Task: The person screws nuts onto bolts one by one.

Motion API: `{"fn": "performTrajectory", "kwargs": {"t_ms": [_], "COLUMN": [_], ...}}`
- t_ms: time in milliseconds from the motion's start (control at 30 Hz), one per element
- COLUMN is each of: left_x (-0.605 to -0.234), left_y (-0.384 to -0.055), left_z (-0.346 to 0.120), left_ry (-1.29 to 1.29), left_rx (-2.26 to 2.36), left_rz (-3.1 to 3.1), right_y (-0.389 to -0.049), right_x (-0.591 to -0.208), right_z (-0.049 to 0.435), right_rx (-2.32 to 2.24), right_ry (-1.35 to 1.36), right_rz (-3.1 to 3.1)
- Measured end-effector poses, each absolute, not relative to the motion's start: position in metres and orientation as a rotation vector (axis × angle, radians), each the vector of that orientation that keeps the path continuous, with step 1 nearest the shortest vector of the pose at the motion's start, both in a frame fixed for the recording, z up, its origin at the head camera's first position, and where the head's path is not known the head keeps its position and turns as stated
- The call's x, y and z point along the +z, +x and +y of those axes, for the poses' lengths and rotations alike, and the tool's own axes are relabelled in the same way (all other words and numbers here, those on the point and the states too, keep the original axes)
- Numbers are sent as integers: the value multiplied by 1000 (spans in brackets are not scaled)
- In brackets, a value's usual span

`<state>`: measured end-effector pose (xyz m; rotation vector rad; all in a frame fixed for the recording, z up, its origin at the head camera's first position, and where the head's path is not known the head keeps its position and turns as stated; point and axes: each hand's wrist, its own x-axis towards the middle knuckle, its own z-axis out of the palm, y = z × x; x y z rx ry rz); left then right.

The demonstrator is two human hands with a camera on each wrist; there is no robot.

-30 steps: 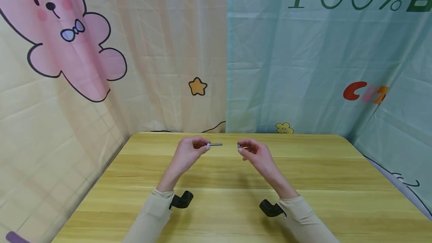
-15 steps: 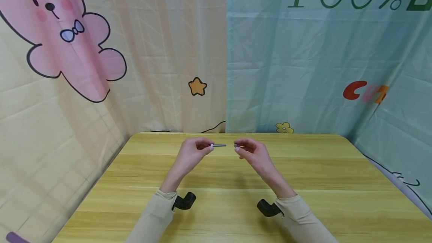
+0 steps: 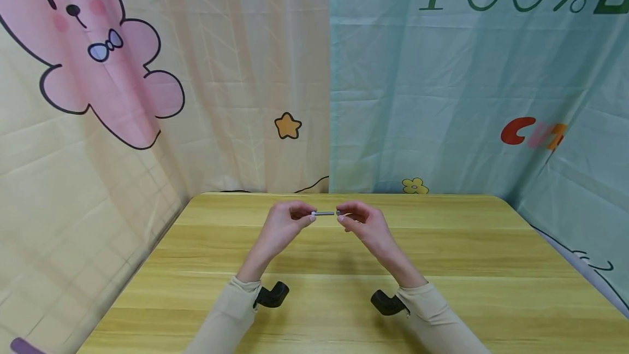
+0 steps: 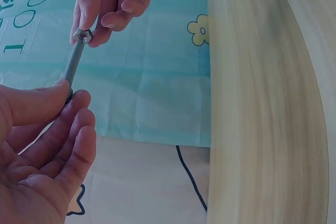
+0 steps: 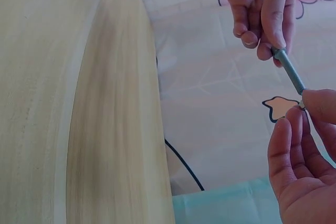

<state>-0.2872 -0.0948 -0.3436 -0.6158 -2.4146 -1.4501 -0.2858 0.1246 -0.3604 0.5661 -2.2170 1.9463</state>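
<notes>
Between thumb and fingers my left hand [image 3: 286, 224] pinches a grey threaded bolt [image 3: 324, 213] by its head end, the shank pointing right and roughly level above the table. My right hand [image 3: 365, 226] pinches a small hex nut [image 4: 83, 36] by its edges. In the left wrist view the nut's hole faces the tip of the bolt [image 4: 75, 62], and the two lie in line. The head view shows a very small gap between them; whether they touch I cannot tell. Fingers of the right hand mostly cover the nut [image 5: 302, 105] in the right wrist view.
A wood-grain table [image 3: 324, 310] lies beneath both hands. Printed curtains [image 3: 236, 70] hang behind it and at the sides. Black wrist-worn mounts [image 3: 272, 294] stick out from both cuffs. A purple object [image 3: 24, 346] shows at the lower left corner.
Both hands have moved toward each other, the left to the right and the right to the left. The gap between bolt tip and nut has narrowed from wide to almost nothing.
</notes>
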Motion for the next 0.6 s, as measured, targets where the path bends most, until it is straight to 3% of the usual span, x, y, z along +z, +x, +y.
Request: {"fn": "performTrajectory", "kwargs": {"t_ms": [600], "left_x": [-347], "left_y": [-289], "left_z": [-94], "left_ry": [-649], "left_rx": [-1543], "left_rz": [-2444], "right_y": [-285], "right_x": [-362], "right_z": [124], "right_rx": [1863], "right_ry": [551], "right_rz": [-2267]}}
